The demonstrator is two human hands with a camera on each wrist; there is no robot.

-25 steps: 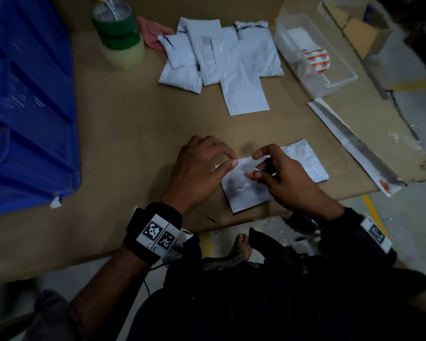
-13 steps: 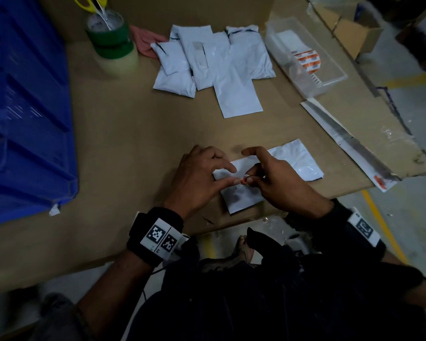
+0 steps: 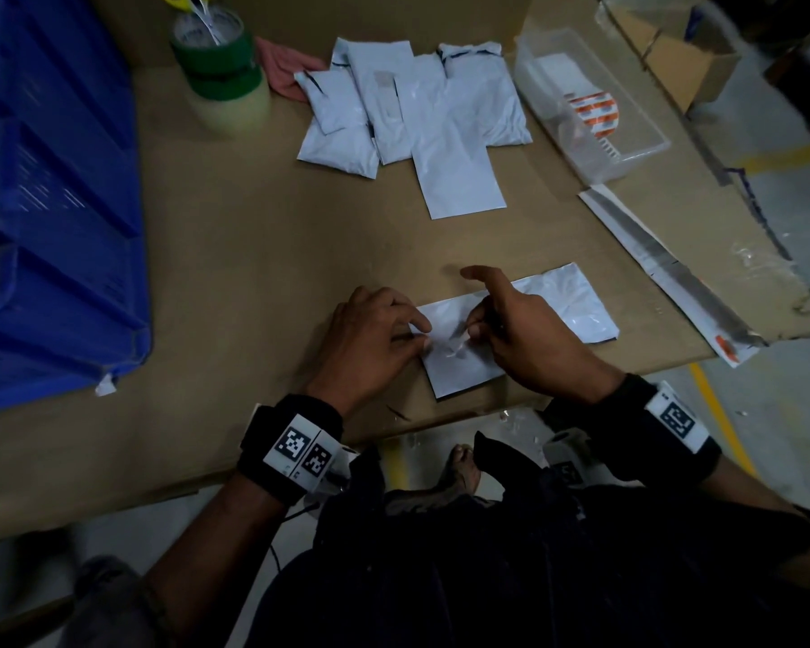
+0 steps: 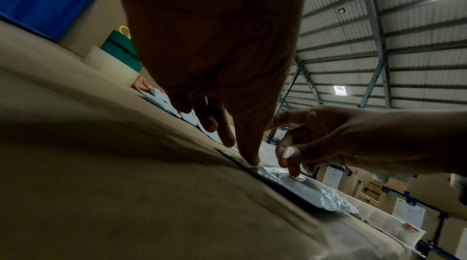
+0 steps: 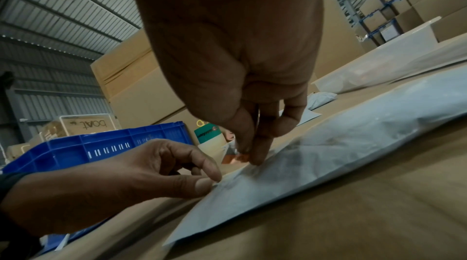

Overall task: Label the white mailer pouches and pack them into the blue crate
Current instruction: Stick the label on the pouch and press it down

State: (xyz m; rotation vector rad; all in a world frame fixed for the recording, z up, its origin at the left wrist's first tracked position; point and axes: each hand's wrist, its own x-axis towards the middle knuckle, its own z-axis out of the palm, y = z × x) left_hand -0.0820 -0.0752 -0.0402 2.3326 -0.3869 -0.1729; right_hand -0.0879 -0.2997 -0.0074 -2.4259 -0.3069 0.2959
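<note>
Pinched between the thumb and fingertips of the right hand (image 3: 529, 339) is a small label (image 5: 238, 157), partly orange, held low against the white mailer pouch (image 3: 576, 306) that lies flat near the front edge of the desk (image 3: 253, 254); this grip is closed tightly on the label alone. On the left hand (image 3: 375, 343), the grip is seen to be loose, with thumb and forefinger laid flat to pin the pouch edge and nothing enclosed. It is judged that the label is at the point of being applied. For a sound result, the pouch should be kept pinned and taut by the left hand, one edge of the label set down first, and the remainder smoothed outward so that no crease or bubble is trapped. Further pouches (image 3: 408, 109) are noted in a pile at the far side, well apart from the blue crate (image 3: 57, 226), which stands at the left.
</note>
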